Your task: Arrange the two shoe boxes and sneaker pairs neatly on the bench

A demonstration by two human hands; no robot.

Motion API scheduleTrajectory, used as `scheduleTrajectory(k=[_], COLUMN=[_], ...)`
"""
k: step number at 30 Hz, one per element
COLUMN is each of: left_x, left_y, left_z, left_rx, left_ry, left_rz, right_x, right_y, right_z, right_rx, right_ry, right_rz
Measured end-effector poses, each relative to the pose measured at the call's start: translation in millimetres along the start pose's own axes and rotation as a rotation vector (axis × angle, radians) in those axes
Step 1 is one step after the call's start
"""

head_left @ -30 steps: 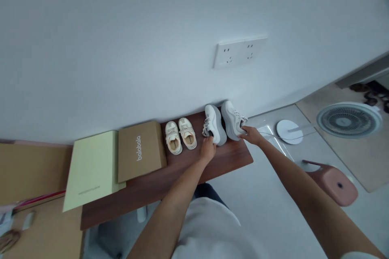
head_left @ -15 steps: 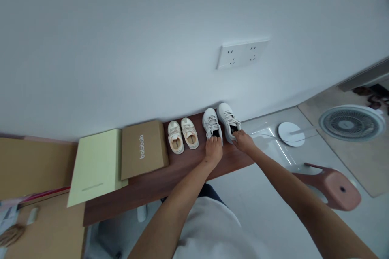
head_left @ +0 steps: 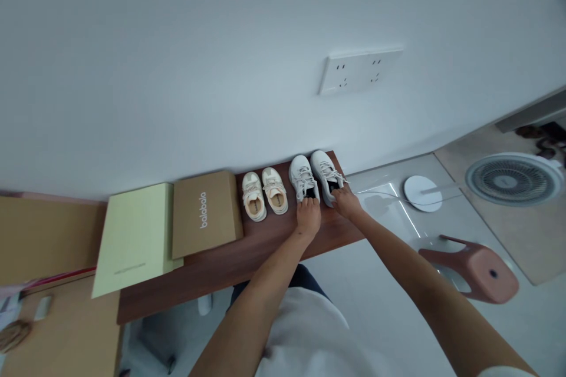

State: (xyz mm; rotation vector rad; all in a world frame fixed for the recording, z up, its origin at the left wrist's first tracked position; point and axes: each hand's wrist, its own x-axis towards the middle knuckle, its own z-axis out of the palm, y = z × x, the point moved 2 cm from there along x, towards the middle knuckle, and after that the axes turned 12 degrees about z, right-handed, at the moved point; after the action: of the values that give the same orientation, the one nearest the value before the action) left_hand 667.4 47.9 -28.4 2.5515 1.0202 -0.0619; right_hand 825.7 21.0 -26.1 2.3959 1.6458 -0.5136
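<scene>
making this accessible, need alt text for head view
A person's left hand and right hand hold white shoes by the heels on a brown surface; to the left are smaller cream shoes, a brown box and a pale green box.

along the table [head_left: 221, 268] in mid-frame, left to right, sit a box [head_left: 132, 235], a second box [head_left: 201, 209], a pair of shoes [head_left: 270, 187] and another pair [head_left: 319, 164], toes towards the wall [head_left: 177, 70] behind. a socket plate [head_left: 360, 70] is on the wall, above and right of both pairs. a fan [head_left: 508, 179] is at middle right, a stool [head_left: 490, 274] at lower right.
</scene>
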Motion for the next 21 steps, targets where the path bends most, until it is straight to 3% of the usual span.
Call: scheduleTrajectory(k=[6, 10, 14, 17, 21], left_x=[1.4, -9.8, -48.8, -101.3, -192.0], left_y=[7.1, 6.7, -7.4, -33.4, -87.7], left_z=[-7.4, -37.1, -70.6, -74.6, -38.0], left_rx=[-0.023, -0.121, -0.290, -0.360, -0.443], left_ry=[0.015, 0.128, 0.182, 0.162, -0.084], left_rz=[-0.012, 0.044, 0.114, 0.059, -0.169], right_x=[-5.0, -27.1, -70.7, -108.8, -152.0], right_y=[-3.2, -13.7, -38.4, -64.4, -95.3], right_z=[-6.8, -28.6, -37.6, -21.2, 21.9], right_rx=[0.030, 0.198, 0.473, 0.566, 0.422], right_ry=[0.091, 0.315, 0.447, 0.336, -0.154], right_rz=[-0.018, -0.041, -0.183, -0.176, -0.077])
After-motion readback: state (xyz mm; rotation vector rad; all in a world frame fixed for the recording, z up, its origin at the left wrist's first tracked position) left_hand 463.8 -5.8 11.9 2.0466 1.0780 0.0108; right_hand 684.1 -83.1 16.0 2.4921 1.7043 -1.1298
